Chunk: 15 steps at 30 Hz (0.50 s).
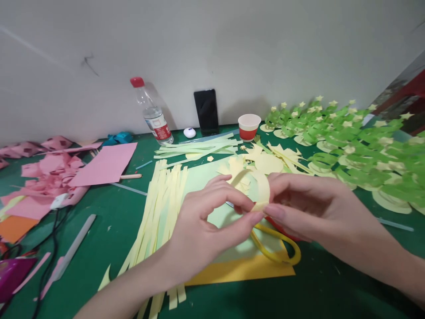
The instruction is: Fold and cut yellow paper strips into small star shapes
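Note:
A pale yellow paper strip [264,188], bent round into a loop, is held up between my two hands. My left hand [215,217] pinches its lower edge between thumb and forefinger. On the other side my right hand [305,204] grips the same spot, thumb in front. Beneath the hands lie scissors [294,254] with a yellow handle loop, their blades mostly hidden. These rest on pale green paper [199,177] over an orange-yellow sheet [232,274]. To the left is a bundle of long pale yellow strips [156,204].
Green paper spirals topped with stars [345,133] crowd the right. A water bottle [154,115], phone [206,112] and paper cup [249,127] stand by the wall. Pink paper [104,164], a glue stick [75,246] and a black cable [49,261] lie left. Yellow offcuts [268,161] sit beyond my hands.

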{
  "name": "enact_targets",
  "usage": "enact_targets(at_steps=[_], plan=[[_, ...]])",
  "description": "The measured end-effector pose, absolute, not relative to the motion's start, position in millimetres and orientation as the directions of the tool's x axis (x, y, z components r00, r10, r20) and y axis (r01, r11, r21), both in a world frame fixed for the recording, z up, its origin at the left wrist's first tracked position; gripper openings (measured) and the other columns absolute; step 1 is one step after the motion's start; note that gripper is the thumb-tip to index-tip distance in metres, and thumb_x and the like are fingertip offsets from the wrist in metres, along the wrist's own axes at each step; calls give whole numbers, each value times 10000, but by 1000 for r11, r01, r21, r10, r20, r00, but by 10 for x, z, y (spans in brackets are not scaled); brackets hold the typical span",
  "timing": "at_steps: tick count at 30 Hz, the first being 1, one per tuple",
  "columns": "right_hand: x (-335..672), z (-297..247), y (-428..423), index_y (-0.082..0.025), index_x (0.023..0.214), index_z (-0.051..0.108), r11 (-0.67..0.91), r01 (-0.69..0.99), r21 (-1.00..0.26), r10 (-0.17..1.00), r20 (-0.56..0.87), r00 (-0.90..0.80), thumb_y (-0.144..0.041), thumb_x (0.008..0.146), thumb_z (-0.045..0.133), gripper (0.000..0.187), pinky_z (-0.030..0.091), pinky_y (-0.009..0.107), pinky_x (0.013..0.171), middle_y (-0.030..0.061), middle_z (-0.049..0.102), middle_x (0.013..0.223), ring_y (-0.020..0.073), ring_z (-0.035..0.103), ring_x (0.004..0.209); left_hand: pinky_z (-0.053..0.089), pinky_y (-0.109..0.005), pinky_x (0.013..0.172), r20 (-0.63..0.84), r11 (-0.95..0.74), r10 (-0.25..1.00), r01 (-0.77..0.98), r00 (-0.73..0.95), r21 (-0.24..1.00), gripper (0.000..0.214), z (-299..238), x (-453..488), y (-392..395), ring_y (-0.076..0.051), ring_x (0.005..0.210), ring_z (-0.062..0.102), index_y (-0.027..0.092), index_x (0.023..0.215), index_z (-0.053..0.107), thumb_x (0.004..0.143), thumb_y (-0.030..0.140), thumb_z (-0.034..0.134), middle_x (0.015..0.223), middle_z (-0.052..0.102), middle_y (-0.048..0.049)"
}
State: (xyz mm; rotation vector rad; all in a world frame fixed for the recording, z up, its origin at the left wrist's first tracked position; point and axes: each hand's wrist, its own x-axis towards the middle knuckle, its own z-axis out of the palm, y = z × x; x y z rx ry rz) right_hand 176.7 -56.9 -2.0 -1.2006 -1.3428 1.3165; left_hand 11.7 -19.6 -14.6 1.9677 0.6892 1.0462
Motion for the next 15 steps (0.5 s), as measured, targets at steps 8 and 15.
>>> enact_targets(at_steps=[8, 15], plan=[[1772, -66, -503, -169, 588, 486, -321, -225, -920, 933, -265, -244, -204, 662, 709, 238, 287, 100, 279, -77, 512, 435, 16, 395, 283, 482, -224, 677, 375, -548, 713, 137, 593, 825, 246, -108, 127, -180, -128, 680, 584, 185, 704, 569, 898, 167, 418, 675, 616, 9], [1690, -27, -534, -161, 580, 532, -298, -267, -917, 944, -242, -223, -169, 627, 742, 215, 392, 112, 307, -60, 532, 398, 47, 478, 313, 475, -279, 680, 291, -490, 752, 205, 592, 847, 241, -134, 138, -200, -131, 626, 535, 175, 639, 529, 870, 193, 466, 636, 583, 1]])
